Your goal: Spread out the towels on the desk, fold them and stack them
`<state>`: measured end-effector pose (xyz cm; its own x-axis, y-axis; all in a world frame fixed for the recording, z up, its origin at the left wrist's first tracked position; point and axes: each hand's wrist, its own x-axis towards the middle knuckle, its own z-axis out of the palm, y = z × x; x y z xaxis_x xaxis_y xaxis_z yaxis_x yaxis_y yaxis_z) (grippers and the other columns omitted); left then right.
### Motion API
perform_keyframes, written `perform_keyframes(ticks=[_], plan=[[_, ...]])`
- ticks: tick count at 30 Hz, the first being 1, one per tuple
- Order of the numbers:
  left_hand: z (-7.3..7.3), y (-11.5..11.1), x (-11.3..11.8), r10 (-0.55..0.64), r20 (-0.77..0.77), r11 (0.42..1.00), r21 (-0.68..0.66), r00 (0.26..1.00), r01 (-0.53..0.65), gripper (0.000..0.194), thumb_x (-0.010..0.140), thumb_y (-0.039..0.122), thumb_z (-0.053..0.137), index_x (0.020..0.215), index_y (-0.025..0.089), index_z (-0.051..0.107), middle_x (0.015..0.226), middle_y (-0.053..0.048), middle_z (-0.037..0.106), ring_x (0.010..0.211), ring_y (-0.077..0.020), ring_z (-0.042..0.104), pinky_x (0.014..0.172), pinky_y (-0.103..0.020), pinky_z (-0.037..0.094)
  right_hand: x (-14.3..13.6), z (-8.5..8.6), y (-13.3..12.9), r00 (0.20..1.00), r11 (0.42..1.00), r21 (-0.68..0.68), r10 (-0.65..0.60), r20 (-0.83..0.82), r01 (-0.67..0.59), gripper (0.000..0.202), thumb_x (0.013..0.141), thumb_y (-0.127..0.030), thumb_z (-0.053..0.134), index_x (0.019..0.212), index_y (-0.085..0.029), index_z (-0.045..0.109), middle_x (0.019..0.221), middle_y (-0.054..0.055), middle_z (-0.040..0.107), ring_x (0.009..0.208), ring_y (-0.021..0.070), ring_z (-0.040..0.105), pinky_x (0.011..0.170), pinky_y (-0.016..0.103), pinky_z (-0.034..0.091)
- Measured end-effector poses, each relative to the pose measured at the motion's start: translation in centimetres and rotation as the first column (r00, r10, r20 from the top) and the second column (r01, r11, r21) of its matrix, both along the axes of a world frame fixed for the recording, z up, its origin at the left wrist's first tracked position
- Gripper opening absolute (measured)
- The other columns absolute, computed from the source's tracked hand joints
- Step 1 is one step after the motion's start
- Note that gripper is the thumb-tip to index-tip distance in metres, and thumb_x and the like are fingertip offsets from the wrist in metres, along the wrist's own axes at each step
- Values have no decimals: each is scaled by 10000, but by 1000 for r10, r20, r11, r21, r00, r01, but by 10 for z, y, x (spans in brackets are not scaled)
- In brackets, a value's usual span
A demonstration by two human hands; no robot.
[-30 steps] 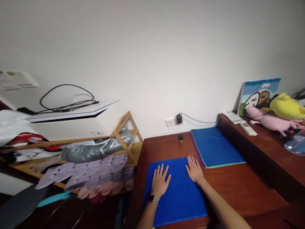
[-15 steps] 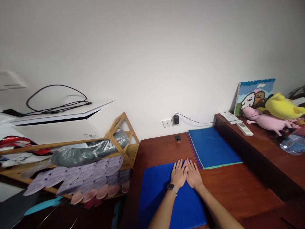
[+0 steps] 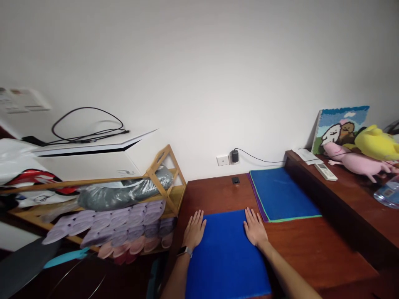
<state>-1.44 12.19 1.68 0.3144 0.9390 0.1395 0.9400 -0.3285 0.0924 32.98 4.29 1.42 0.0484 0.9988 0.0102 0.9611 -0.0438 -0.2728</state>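
Note:
A bright blue cloth [image 3: 229, 257] lies flat on the reddish-brown wooden table [image 3: 212, 193]. My left hand [image 3: 195, 229] rests palm down at the cloth's far left corner, fingers spread, a watch on the wrist. At the far right corner, my right hand [image 3: 254, 227] lies palm down with its fingers apart. Neither hand holds anything. Beyond my right hand is a darker blue cloth [image 3: 283, 195] with a green edge, and a purple edge shows beneath its left side.
On the raised ledge at right are a remote [image 3: 326, 172], plush toys [image 3: 358, 160], a picture [image 3: 341, 126] and a clear bottle [image 3: 388, 193]. A wooden rack with slippers [image 3: 114, 218] stands left. A black plug [image 3: 235, 156] is in the wall.
My hands have moved apart from the cloth's far middle, the left one to its left corner and the right one to its right corner. The view has shifted slightly left.

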Motion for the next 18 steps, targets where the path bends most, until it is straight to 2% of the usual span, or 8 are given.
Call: perform_keyframes(ticks=[3,5,7,10,13,15,16,18], plan=[[8,-5,9,14,-1,1000,12,1000,-14,604,1085,446,240,1630,213,360,1659,-85,428,1559,-252,347,1274,-496,277,0,3,0,1000,1000,-10,1,1,-1,653,1051,-377,234,1662,-147,231,1728,37,208,1611,223,168,1315,450,121],[15,-14,30,-5,13,998,63,1000,5,600,1087,421,236,1628,194,364,1658,-96,430,1562,-248,341,1288,-492,252,-1,6,0,1000,1000,-13,1,2,-1,654,1049,-372,239,1662,-143,229,1729,40,207,1611,223,169,1314,448,122],[19,-26,67,-100,38,989,113,994,95,595,1094,404,221,1636,193,341,1672,-88,408,1575,-233,311,1304,-478,224,-1,8,-1,1000,1000,-16,-4,4,4,655,1048,-367,241,1662,-139,225,1729,43,203,1611,224,166,1314,448,123],[17,-46,143,-304,73,950,96,950,297,607,1095,442,239,1656,215,282,1703,-62,346,1589,-220,274,1310,-463,231,-1,11,-2,1000,999,-34,4,13,-3,650,1041,-340,244,1659,-136,235,1728,52,200,1612,229,160,1310,455,131],[7,-57,200,-327,124,944,2,937,329,632,1093,484,209,1658,211,278,1698,-68,352,1585,-228,285,1303,-471,251,0,12,-3,999,998,-49,42,34,-40,638,1031,-305,256,1651,-157,277,1727,46,200,1615,234,144,1307,460,128],[3,-56,202,-294,139,953,-37,946,302,646,1091,508,186,1653,209,296,1691,-73,364,1582,-235,293,1302,-480,249,1,11,-3,998,998,-43,43,34,-42,635,1035,-309,249,1651,-158,275,1727,42,201,1615,231,143,1308,456,128],[1,-54,191,-267,135,960,-44,954,275,654,1089,523,184,1651,210,303,1690,-74,363,1582,-239,293,1302,-484,247,1,10,-3,999,999,-39,34,29,-32,637,1041,-319,238,1654,-151,258,1727,41,199,1614,228,148,1309,453,130],[1,-47,149,-184,108,981,-44,977,190,668,1085,549,194,1648,210,313,1692,-77,356,1582,-251,291,1300,-497,247,1,9,-2,1000,999,-33,16,20,-15,644,1049,-339,220,1661,-138,220,1729,39,192,1613,223,155,1311,449,132]])
